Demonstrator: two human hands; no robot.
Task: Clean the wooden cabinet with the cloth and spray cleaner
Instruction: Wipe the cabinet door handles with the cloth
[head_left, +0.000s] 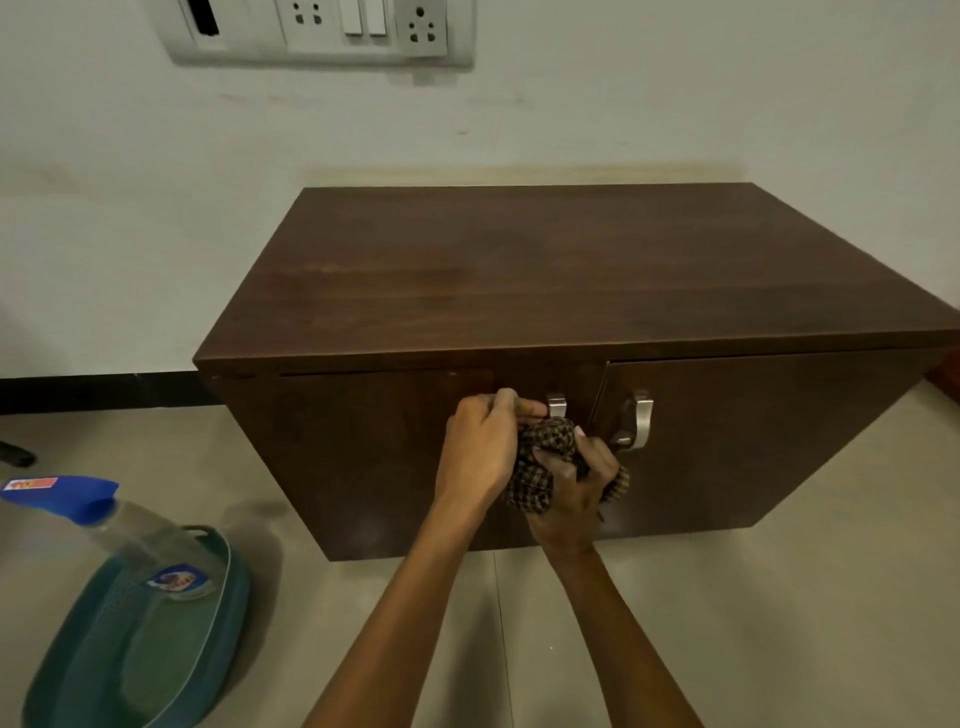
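Note:
A low dark wooden cabinet (545, 270) with two doors stands against the wall. My right hand (576, 483) clutches a bunched brown checked cloth (540, 467) against the left door's metal handle (556, 404). My left hand (480, 452) pinches the upper part of that handle beside the cloth. The right door's handle (639, 421) is bare. A clear spray cleaner bottle (104, 525) with a blue trigger head stands in a green basket (78, 649) on the floor at the left, away from both hands.
The beige tiled floor (779, 597) spreads in front of and beside the cabinet. A switch and socket panel (322, 31) is on the wall above. A dark object (15, 453) lies at the far left edge of the floor.

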